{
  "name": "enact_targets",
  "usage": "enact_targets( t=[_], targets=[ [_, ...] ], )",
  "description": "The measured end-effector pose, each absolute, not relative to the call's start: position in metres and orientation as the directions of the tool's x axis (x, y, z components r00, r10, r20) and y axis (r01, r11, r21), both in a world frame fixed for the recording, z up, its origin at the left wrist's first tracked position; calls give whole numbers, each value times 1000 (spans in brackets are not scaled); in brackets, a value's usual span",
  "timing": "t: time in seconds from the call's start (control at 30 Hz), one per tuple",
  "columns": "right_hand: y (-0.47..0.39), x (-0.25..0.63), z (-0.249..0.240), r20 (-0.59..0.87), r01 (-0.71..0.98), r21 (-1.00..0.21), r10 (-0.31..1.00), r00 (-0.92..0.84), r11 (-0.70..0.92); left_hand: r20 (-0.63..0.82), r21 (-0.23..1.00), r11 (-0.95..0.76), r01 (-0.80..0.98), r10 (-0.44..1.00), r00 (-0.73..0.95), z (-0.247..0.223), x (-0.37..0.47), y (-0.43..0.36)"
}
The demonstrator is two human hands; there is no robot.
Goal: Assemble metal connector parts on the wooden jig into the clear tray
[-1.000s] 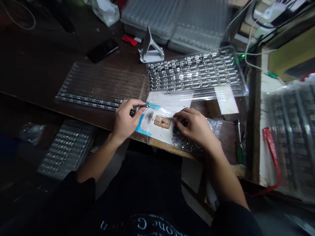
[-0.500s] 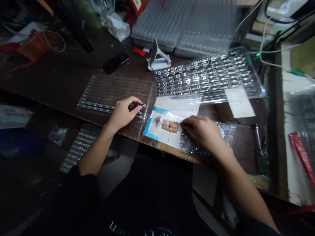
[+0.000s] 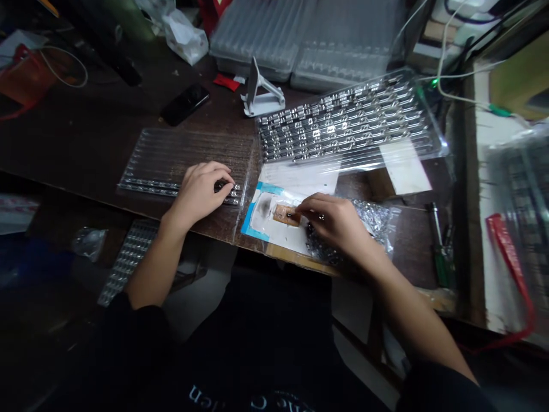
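My left hand (image 3: 201,189) rests over the near right end of a clear ribbed tray (image 3: 189,149), where rows of small shiny metal parts (image 3: 150,186) lie in the near grooves. Its thumb and forefinger pinch a small metal part there. The fingertips of my right hand (image 3: 334,220) are closed together at the right end of a small wooden block (image 3: 281,214). A small dark ring-like piece sits on the block; whatever those fingertips hold is too small to make out. Beneath the right palm lies a clear bag (image 3: 377,220) with loose tiny metal pieces.
A filled tray of metal parts (image 3: 334,129) lies behind, with stacked clear trays (image 3: 257,40) beyond. A phone stand (image 3: 263,97) and black phone (image 3: 185,105) are at the back. A white-topped block (image 3: 405,166) and green-handled screwdriver (image 3: 440,257) lie right.
My right hand has moved left from the loose pieces to the wooden block. My left hand stays at the tray's right end, its fingertips lower on the row. The whole view has shifted slightly.
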State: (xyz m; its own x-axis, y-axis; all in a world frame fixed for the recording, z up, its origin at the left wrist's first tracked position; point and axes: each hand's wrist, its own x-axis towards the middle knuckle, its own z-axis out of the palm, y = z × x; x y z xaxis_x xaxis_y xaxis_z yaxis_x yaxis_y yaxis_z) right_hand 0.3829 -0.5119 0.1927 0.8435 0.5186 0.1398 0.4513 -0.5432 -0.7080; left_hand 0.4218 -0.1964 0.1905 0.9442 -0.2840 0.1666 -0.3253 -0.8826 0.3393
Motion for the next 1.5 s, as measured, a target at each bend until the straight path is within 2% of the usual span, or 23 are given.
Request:
enact_targets(
  t=[0.2,0.27,0.4,0.47,0.53,0.6,0.67,0.8,0.97,1.07,1.2,1.33,1.5],
  targets=[
    [-498,378,189,108,504,-704,627,772,-500,171,256,-925,-279,-241,955,204,416,-185],
    [-495,375,191,78,569,-615,676,733,-546,196,272,-924,-270,-222,955,208,415,-187],
    [-484,368,195,16,690,-344,731,682,-637,222,309,-894,-326,-265,938,211,421,-212],
    [-480,366,195,6,705,-310,740,673,-638,235,317,-873,-371,-307,922,211,429,-233],
    [-479,368,194,15,699,-357,745,667,-619,243,333,-844,-421,-354,903,209,440,-257],
    [-485,370,196,35,673,-418,730,683,-610,266,354,-811,-466,-390,882,205,451,-282],
    [-497,373,200,39,626,-420,676,736,-657,313,367,-792,-488,-389,867,199,462,-304],
    [-524,376,208,-30,510,-286,540,841,-811,354,372,-797,-475,-351,867,186,479,-331],
    [-533,375,206,-72,537,-235,565,822,-811,334,398,-784,-476,-359,871,191,479,-332],
    [-532,376,205,-62,541,-274,576,815,-795,342,506,-694,-512,-384,858,203,461,-326],
    [-538,378,207,-62,429,-447,506,860,-785,315,632,-603,-487,-375,872,208,422,-314],
    [-540,380,209,16,367,-627,460,888,-687,258,665,-598,-447,-377,889,193,390,-302],
    [-533,381,206,130,377,-712,417,899,-592,231,703,-560,-438,-403,886,172,379,-294]
  ],
)
